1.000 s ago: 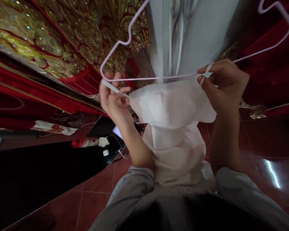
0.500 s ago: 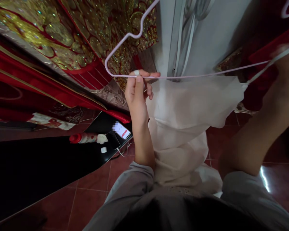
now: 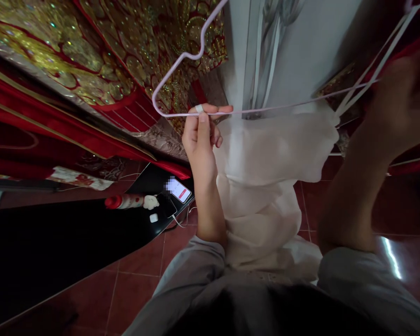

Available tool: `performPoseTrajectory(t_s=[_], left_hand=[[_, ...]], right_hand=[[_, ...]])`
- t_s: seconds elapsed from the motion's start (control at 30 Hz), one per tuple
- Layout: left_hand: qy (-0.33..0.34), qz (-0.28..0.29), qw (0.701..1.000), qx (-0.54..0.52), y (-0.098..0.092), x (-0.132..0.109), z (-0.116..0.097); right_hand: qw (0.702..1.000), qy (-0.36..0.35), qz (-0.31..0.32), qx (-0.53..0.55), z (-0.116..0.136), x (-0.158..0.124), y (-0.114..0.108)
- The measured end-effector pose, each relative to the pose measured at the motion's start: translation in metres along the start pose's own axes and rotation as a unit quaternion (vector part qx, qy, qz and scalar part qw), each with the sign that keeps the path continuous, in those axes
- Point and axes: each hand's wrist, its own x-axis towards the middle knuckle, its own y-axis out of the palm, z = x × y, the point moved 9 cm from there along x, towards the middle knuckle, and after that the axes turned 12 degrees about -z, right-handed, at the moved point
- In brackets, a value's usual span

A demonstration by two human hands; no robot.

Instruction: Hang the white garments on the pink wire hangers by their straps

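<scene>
My left hand (image 3: 203,135) pinches the bottom bar of a pale pink clothes hanger (image 3: 177,65) between thumb and fingers. A light band wraps one of its fingers. Below the bar hangs a sheer whitish garment (image 3: 266,149), falling in folds toward my lap. From its upper right corner a thin white strap (image 3: 371,74) stretches up to the right, toward the hanger's far end at the frame edge. My right hand (image 3: 399,88) is beside the strap and the bar, dark and smeared by motion. Its fingers cannot be made out.
Red and gold sequined garments (image 3: 101,56) hang at the left. On a black table (image 3: 56,252) are a lit phone (image 3: 180,189), a red-capped bottle (image 3: 122,201), a small white case (image 3: 154,218) and a cable. Behind the hanger stands a pale panel (image 3: 311,46). The floor is red tile (image 3: 140,294).
My right hand has shifted left and slightly down from the right edge. The strap now runs up more steeply to the hanger's end, and the garment's right corner moved left. My left hand keeps its pinch.
</scene>
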Motion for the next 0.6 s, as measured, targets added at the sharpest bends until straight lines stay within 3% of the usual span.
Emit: performPoseTrajectory(t_s=[0.03, 0.07, 0.13, 0.17, 0.2, 0.3, 0.37, 0.47, 0.6], left_hand=[[0.003, -0.002, 1.0, 0.0, -0.001, 0.0, 0.0], [0.005, -0.009, 1.0, 0.004, -0.003, 0.0, 0.001], [0.007, -0.031, 0.999, 0.028, -0.014, 0.002, 0.0], [0.013, -0.049, 0.998, 0.043, -0.023, 0.004, -0.002], [0.026, -0.071, 0.995, 0.059, -0.034, 0.007, -0.007], [0.1, -0.145, 0.98, 0.095, -0.069, 0.018, -0.034], [0.167, -0.169, 0.965, 0.109, -0.081, 0.024, -0.057], [0.19, -0.131, 0.965, 0.127, -0.071, 0.036, -0.079], [0.117, -0.091, 0.972, 0.181, -0.037, 0.052, -0.091]], right_hand=[[0.997, -0.045, 0.055, -0.012, 0.019, -0.016, 0.006], [0.986, -0.051, 0.156, -0.022, 0.029, -0.036, 0.019], [0.947, -0.036, 0.316, -0.039, 0.037, -0.073, 0.035], [0.935, -0.021, 0.351, -0.039, 0.038, -0.085, 0.037], [0.935, -0.008, 0.354, -0.034, 0.037, -0.089, 0.037], [0.959, 0.005, 0.282, -0.008, 0.033, -0.085, 0.029], [0.966, 0.004, 0.26, 0.006, 0.029, -0.085, 0.028], [0.965, 0.002, 0.261, 0.016, 0.025, -0.09, 0.029], [0.967, 0.004, 0.254, 0.019, 0.022, -0.096, 0.03]])
